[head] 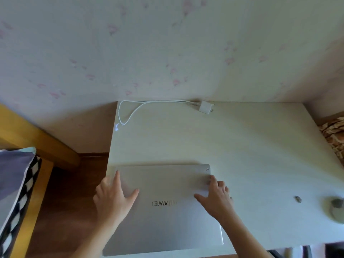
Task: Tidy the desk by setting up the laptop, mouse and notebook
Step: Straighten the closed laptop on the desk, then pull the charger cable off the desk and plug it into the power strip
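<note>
At the near edge of the white desk (260, 146), the closed silver Huawei laptop (163, 220) lies flat, its logo reading upside down to us, its left side close to the desk's left edge and its near edge about level with the desk's front. We judge it a stiff, fairly weighty slab with a smooth lid that could slide under dry fingers, and fragile at the screen, so we would take it by the two side edges or lift the lid from the middle of its free edge, not by a corner. Our left hand (113, 198) lies spread on the lid's far left part, fingers straight and fanned, the outer ones reaching over the left edge, thumb pointing inward; it grips nothing. Our right hand (216, 196) lies on the far right part, thumb spread inward on the lid, fingers loosely bent near the right edge; whether they hook round that edge we cannot tell. Farther right, a small dark object (298, 199) and a round grey thing (337, 208), perhaps the mouse, sit well apart from the laptop. At the far edge lies a white charger (205, 107) with its cable (130, 114) looped toward the left. No notebook is in view.
</note>
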